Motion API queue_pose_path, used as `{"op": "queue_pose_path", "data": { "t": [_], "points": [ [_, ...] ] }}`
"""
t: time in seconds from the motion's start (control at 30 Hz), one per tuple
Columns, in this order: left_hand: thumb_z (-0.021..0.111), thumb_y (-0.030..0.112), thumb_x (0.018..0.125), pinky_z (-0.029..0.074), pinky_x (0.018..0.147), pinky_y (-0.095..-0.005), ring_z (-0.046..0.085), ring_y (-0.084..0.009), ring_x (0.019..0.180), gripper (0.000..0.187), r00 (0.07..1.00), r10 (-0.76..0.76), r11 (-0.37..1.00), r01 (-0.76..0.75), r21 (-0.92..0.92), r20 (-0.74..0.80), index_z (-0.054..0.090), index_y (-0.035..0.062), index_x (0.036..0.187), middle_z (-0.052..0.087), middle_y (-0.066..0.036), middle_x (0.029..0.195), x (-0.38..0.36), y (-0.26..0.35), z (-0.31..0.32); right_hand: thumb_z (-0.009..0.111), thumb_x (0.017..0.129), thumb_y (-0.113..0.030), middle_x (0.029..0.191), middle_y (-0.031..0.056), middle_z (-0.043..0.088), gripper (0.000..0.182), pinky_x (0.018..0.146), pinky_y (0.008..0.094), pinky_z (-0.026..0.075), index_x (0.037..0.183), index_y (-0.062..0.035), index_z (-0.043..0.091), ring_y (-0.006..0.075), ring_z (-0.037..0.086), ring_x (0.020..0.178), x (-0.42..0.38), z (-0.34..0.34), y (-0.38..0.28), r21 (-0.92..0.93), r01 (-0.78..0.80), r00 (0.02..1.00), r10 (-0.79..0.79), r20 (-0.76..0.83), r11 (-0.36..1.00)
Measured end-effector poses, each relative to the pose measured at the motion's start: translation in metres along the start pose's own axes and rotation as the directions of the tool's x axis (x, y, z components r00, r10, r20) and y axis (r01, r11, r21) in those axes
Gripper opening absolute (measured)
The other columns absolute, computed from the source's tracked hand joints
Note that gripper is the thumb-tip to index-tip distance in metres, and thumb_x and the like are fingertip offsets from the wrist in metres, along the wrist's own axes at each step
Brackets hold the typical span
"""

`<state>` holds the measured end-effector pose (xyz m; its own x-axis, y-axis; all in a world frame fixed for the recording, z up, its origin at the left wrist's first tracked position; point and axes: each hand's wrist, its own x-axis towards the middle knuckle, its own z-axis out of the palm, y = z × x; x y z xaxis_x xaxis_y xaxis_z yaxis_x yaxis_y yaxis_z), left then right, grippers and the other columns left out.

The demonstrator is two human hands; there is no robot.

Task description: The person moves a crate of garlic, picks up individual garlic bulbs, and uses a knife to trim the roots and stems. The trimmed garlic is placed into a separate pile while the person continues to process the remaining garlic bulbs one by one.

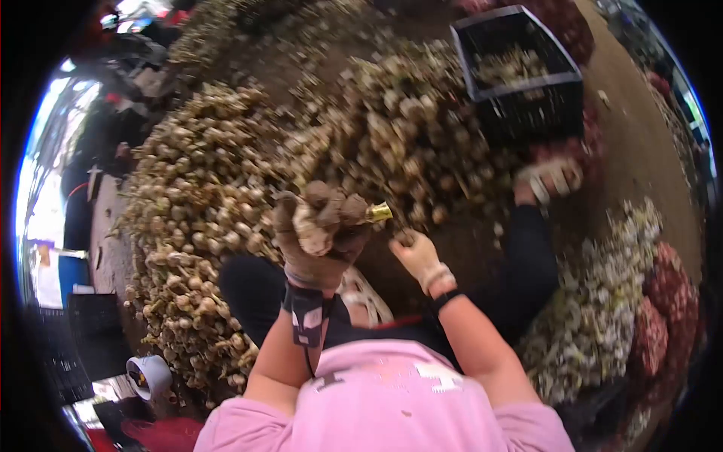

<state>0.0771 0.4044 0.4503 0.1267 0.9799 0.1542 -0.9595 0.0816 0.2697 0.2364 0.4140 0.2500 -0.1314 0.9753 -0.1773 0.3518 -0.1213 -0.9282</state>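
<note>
Left hand clamped on garlic bulb; right hand curled, contents unclear. Garlic heap, ten o'clock, outstanding; crate, one o'clock, part-filled.

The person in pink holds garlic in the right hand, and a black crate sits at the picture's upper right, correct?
Not quite: the head view shows the garlic in the left hand. The pink shirt and the black crate at the upper right are as you say.

Garlic bulb in gloved left hand, right hand nearby.
</note>
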Motion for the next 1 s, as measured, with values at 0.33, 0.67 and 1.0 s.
{"op": "queue_pose_path", "data": {
  "t": [0.33,0.67,1.0],
  "points": [
    [0.059,0.038,0.08,0.055,0.062,-0.0385,0.06,-0.0268,0.078,0.036,0.416,0.573,0.791,-0.507,0.343,-0.707,0.055,0.003,0.089,0.059,-0.012,0.084,-0.023,0.192,-0.075,0.066,0.067,-0.033,0.113,0.022,0.057,0.06,0.091,0.0411,0.042,0.12,-0.0074,0.052,0.0392,0.053,0.106,-0.005,-0.033,-0.047,-0.439,-0.371,0.918,0.393,-0.042,0.818],
    [0.059,0.045,0.078,0.053,0.062,-0.0365,0.059,-0.0222,0.077,0.035,0.179,0.702,0.638,-0.589,0.497,-0.689,0.056,0.0129,0.091,0.058,-0.005,0.082,-0.136,0.281,-0.132,0.063,0.076,-0.002,0.077,-0.0018,0.057,0.017,0.058,0.0197,0.044,0.093,-0.0037,0.059,0.0053,0.052,0.066,0.009,-0.066,-0.112,0.418,0.151,0.98,-0.08,-0.183,0.896],
    [0.059,0.045,0.078,0.052,0.062,-0.0358,0.059,-0.0213,0.076,0.033,0.103,0.685,0.672,-0.472,0.571,-0.722,0.056,0.0142,0.09,0.058,-0.004,0.081,-0.229,0.27,-0.162,0.056,0.083,-0.029,0.114,0.0099,0.051,0.046,0.095,0.0367,0.035,0.119,-0.0015,0.05,0.0237,0.049,0.101,-0.09,-0.207,-0.303,-0.564,0.79,0.099,-0.958,-0.27,0.241]
  ]
}}
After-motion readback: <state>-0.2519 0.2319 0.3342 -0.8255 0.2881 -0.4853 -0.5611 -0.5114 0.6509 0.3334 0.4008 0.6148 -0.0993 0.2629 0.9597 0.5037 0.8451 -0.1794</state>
